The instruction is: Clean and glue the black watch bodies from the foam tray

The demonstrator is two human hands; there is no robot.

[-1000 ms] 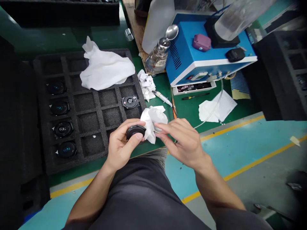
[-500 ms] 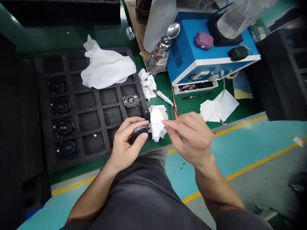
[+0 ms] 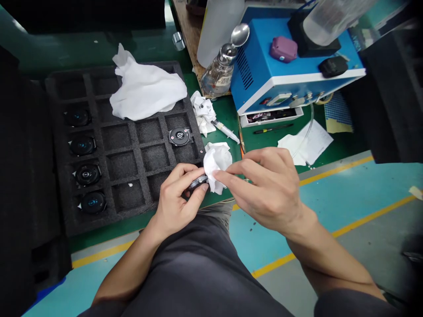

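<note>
My left hand [image 3: 180, 196] is closed around the edges of a dark round watch [image 3: 197, 182], which is tilted above the right front corner of the black foam tray [image 3: 132, 127]. My right hand [image 3: 266, 187] pinches a white cloth [image 3: 216, 165] beside the watch, close to its right edge. Fingers hide part of the watch. Several dark watches stand in the tray's left column, among them one watch [image 3: 93, 202] at the front. Another watch [image 3: 180, 136] lies in the right column with its round back up.
A large white cloth [image 3: 148, 90] covers the tray's back. Right of the tray are crumpled tissue [image 3: 202, 110], a syringe [image 3: 227, 131], a glass bottle [image 3: 220, 72], a pen [image 3: 272, 129] and a blue machine [image 3: 264, 79]. Paper [image 3: 313, 141] lies near the table's front edge.
My right hand has moved slightly, its fingertips now lower and further left, bringing the pinched cloth against or near the watch. The watch has tilted and shifted slightly right with my left hand.
</note>
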